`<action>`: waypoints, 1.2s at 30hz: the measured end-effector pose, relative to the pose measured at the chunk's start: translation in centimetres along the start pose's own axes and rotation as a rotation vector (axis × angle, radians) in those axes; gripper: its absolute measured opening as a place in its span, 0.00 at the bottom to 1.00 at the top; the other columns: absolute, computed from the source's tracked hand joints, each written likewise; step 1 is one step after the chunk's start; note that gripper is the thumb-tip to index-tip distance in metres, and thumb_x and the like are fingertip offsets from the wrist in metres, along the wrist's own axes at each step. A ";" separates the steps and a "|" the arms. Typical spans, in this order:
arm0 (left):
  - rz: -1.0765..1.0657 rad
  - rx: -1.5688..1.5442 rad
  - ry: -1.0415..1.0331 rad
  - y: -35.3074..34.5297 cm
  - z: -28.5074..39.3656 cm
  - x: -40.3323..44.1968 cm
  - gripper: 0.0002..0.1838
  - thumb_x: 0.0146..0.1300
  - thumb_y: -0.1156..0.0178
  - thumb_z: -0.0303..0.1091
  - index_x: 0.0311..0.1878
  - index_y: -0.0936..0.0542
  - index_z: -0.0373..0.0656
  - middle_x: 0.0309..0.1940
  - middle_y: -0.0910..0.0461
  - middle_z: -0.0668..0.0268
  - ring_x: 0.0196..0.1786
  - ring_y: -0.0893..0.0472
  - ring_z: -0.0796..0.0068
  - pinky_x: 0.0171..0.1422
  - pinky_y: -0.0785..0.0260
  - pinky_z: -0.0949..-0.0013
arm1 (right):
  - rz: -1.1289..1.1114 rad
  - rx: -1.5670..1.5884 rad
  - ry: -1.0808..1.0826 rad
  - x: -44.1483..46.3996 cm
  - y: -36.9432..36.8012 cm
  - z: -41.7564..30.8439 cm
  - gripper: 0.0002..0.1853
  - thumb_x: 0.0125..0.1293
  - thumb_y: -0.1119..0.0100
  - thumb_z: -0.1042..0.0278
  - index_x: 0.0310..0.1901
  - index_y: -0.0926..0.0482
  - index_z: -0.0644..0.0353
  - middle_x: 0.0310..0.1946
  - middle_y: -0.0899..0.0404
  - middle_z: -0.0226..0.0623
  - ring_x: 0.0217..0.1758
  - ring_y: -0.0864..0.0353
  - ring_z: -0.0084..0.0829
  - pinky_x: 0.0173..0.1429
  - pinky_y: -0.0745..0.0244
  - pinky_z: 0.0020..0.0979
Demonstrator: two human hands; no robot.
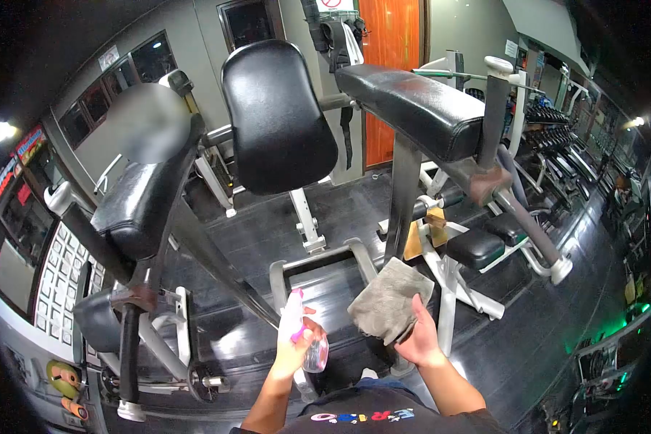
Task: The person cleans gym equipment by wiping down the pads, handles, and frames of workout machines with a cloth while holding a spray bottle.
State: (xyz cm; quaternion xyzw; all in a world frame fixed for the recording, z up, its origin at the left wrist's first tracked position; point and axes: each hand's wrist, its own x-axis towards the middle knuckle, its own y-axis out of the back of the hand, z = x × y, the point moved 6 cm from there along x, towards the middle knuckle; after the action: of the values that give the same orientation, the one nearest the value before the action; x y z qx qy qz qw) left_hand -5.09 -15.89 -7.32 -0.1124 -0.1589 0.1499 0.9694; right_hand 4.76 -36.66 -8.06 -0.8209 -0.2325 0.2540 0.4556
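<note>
Gripping spray bottle (316, 356) round the neck in left hand (295, 349); clasping grey cloth (388, 298) by near edge in right hand (417, 341), apart from bottle. Apparently at spray-and-wipe step, not touching black pad (278, 116). Likely calling next for aiming, squeezing, wiping.

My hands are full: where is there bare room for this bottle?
The right armrest is bare on top; so is the floor between the white bench leg and the green-lit machine. It's crowded beneath the left armrest, among metal frames.
</note>
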 end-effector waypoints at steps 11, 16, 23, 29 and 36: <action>-0.041 0.097 -0.006 -3.3 -1.0 8.4 0.36 0.63 0.34 0.54 0.63 0.33 0.36 0.28 0.24 0.65 0.32 0.21 0.74 0.43 0.26 0.68 | 0.024 -0.062 -0.095 0.8 1.5 -5.5 0.34 0.73 0.60 0.37 0.70 0.37 0.55 0.66 0.31 0.41 0.70 0.33 0.45 0.73 0.41 0.52; -0.156 0.027 -0.007 -3.9 1.8 15.7 0.36 0.64 0.39 0.59 0.61 0.32 0.38 0.29 0.25 0.67 0.30 0.23 0.75 0.43 0.23 0.62 | -0.065 -0.133 0.053 1.5 2.4 -7.8 0.32 0.73 0.56 0.40 0.69 0.35 0.53 0.63 0.27 0.36 0.68 0.30 0.42 0.73 0.39 0.49; -0.366 -0.041 -0.073 -5.6 9.4 29.7 0.33 0.69 0.47 0.62 0.56 0.26 0.36 0.23 0.24 0.67 0.27 0.20 0.71 0.40 0.24 0.65 | 0.021 -0.339 0.348 2.9 -0.4 -12.4 0.31 0.71 0.45 0.49 0.68 0.36 0.59 0.61 0.26 0.39 0.63 0.25 0.40 0.68 0.32 0.45; -0.407 -0.025 -0.035 -5.8 12.8 41.5 0.29 0.71 0.51 0.62 0.48 0.26 0.39 0.21 0.23 0.68 0.27 0.19 0.70 0.39 0.25 0.66 | -0.074 -0.563 0.361 5.1 -3.9 -12.7 0.29 0.72 0.45 0.59 0.68 0.38 0.67 0.62 0.28 0.42 0.66 0.28 0.37 0.69 0.35 0.39; -0.366 0.086 0.090 -5.9 11.7 50.5 0.29 0.69 0.49 0.64 0.46 0.24 0.42 0.22 0.23 0.68 0.26 0.18 0.68 0.39 0.25 0.67 | -0.153 -0.773 0.425 10.8 -8.6 -11.3 0.29 0.73 0.47 0.57 0.66 0.35 0.70 0.60 0.26 0.40 0.64 0.30 0.31 0.68 0.38 0.34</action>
State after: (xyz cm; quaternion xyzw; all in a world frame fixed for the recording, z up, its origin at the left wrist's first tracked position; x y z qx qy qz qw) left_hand 38.12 -2.91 18.93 -0.0469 -0.1268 -0.0274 0.9904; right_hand 18.79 -33.06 2.31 -0.9452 -0.2718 -0.0602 0.1706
